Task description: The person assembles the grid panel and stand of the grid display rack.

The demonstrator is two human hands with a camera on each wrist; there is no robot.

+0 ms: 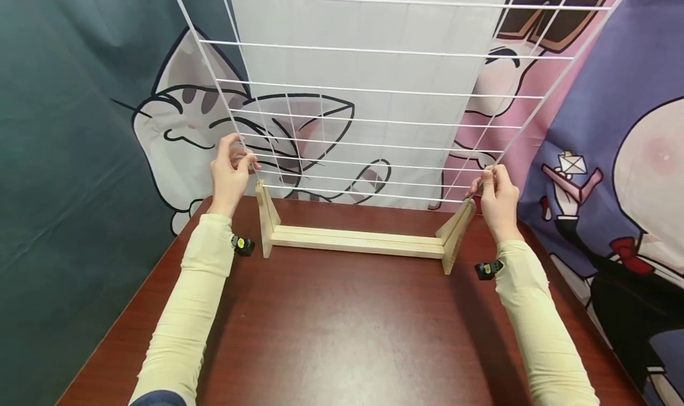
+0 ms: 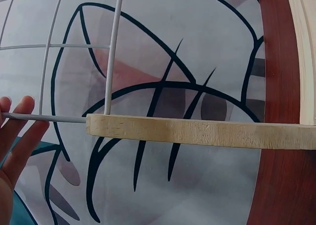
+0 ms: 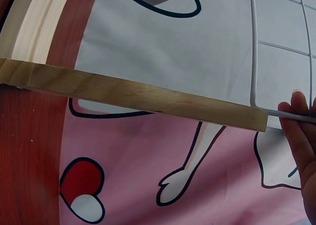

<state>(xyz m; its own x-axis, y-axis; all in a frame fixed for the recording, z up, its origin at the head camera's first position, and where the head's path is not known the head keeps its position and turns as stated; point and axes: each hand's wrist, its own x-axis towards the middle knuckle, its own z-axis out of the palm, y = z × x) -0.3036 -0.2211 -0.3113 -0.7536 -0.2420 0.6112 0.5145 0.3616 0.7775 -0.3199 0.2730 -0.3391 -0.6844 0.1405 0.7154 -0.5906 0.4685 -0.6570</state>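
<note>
A white wire grid panel [image 1: 543,97] stands over the table, leaning toward the camera at its top. My left hand [image 1: 230,174] pinches its left edge wire near the bottom corner, and my right hand [image 1: 499,195] holds the right edge wire at about the same height. Below is a pale wooden stand, with a crossbar [image 1: 355,241] between a left side piece [image 1: 265,222] and a right side piece [image 1: 456,240]. In the left wrist view, the panel's corner meets the tip of the left side piece [image 2: 197,131]. The right wrist view shows the other corner at the right piece's tip [image 3: 148,96].
The stand is near the back edge of a dark red-brown table [image 1: 342,323]. Behind hangs a pale cloth with a cartoon cat [image 1: 187,127]. Green cloth [image 1: 64,156] borders the left side, and a purple printed cloth [image 1: 593,127] the right.
</note>
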